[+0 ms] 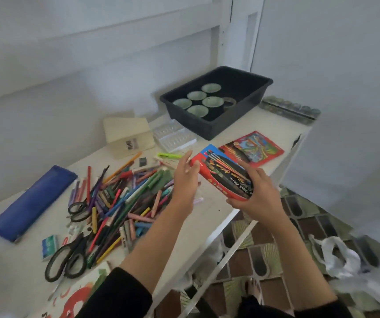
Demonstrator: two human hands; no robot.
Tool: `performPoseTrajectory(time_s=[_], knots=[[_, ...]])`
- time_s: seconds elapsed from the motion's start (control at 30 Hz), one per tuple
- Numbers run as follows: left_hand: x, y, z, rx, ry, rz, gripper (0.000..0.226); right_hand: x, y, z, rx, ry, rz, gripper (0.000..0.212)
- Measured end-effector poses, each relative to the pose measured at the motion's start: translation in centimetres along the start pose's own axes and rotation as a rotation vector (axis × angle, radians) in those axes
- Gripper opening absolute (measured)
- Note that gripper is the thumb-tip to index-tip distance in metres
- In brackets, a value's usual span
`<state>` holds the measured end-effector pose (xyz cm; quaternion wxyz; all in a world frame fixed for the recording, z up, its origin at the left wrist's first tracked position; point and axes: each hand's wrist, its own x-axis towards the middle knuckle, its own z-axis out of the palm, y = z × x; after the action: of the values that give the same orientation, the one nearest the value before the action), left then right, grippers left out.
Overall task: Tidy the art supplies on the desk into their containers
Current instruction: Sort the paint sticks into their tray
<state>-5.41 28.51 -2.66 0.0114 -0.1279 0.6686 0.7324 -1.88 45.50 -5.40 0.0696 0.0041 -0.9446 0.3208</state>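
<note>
My right hand [257,193] grips the near end of a red and blue box of coloured pencils [221,171], lifted above the white desk [207,216]. My left hand [184,177] hovers just left of the box with straight fingers, holding nothing. A heap of loose pencils, crayons and markers [124,200] covers the desk's middle. A blue pencil case [33,203] lies at the left. A black tub [216,99] holding several green-lidded jars stands at the back.
Two pairs of black scissors [69,262] lie near the heap. A wooden box [127,136], a clear palette [173,136], a red pencil pack [253,148] and a paint set [290,109] sit further back. A white bag [335,255] lies on the patterned floor.
</note>
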Motion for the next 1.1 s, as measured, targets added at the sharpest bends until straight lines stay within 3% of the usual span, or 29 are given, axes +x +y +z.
performPoseTrajectory(time_s=[0.1, 0.3, 0.47, 0.57, 0.7, 0.8, 0.97, 1.1], knots=[[2.1, -0.5, 3.6, 0.086, -0.018, 0.0, 0.038, 2.0, 3.1, -1.6, 0.04, 0.015, 0.079, 0.096], [6.8, -1.7, 11.3, 0.314, -0.035, 0.071, 0.022, 7.8, 10.0, -6.2, 0.102, 0.038, 0.124, 0.083], [10.8, -4.3, 16.3, 0.984, -0.012, 0.318, 0.033, 12.9, 15.8, -9.4, 0.222, 0.002, 0.209, 0.065], [12.0, -5.4, 19.3, 1.224, -0.062, 0.346, 0.043, 16.1, 19.1, -10.1, 0.231, -0.034, 0.256, 0.063], [13.9, -6.8, 20.7, 1.31, -0.062, 0.242, 0.048, 20.6, 22.0, -10.0, 0.165, -0.09, 0.282, 0.062], [14.5, -8.3, 19.6, 1.385, -0.035, 0.26, 0.05, 23.9, 23.2, -9.1, 0.036, -0.159, 0.279, 0.066], [14.8, -9.1, 18.9, 1.313, -0.016, 0.29, 0.049, 27.7, 22.3, -7.9, -0.261, -0.158, 0.167, 0.059], [15.0, -9.3, 18.8, 1.293, 0.004, 0.278, 0.047, 29.1, 21.7, -6.5, -0.29, -0.214, 0.116, 0.06]])
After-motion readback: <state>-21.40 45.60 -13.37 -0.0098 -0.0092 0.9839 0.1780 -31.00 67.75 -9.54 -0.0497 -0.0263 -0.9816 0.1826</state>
